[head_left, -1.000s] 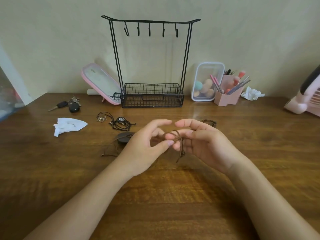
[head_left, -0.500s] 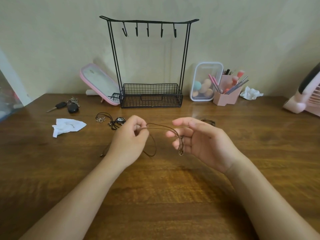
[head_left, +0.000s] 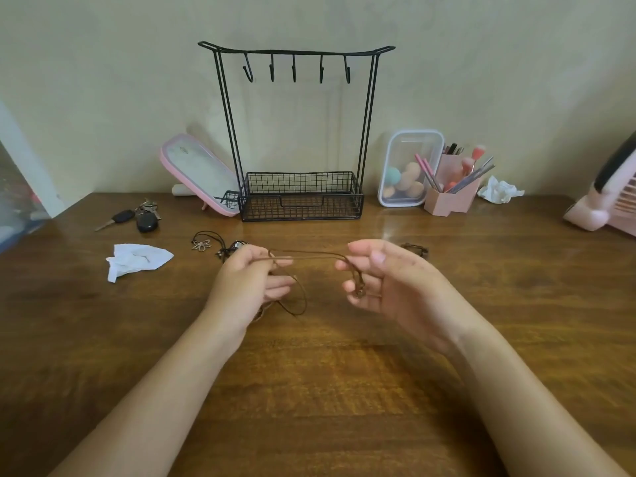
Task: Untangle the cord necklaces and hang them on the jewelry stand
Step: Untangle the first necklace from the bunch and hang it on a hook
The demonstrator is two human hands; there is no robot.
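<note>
Hiding part of the brown cord necklace (head_left: 309, 253), the left hand (head_left: 247, 284) curls its fingers round one end, so the stretch under the palm cannot be followed. A loose loop drops below it toward the table (head_left: 327, 373). The right hand (head_left: 392, 284) pinches the other end between thumb and forefinger, where a small knot or ring, hard to make out, dangles. Between the hands the cord runs taut, left to right and level, in front of the jewelry stand (head_left: 299, 206). The left hand partly covers a tangle of black cords (head_left: 225, 250).
</note>
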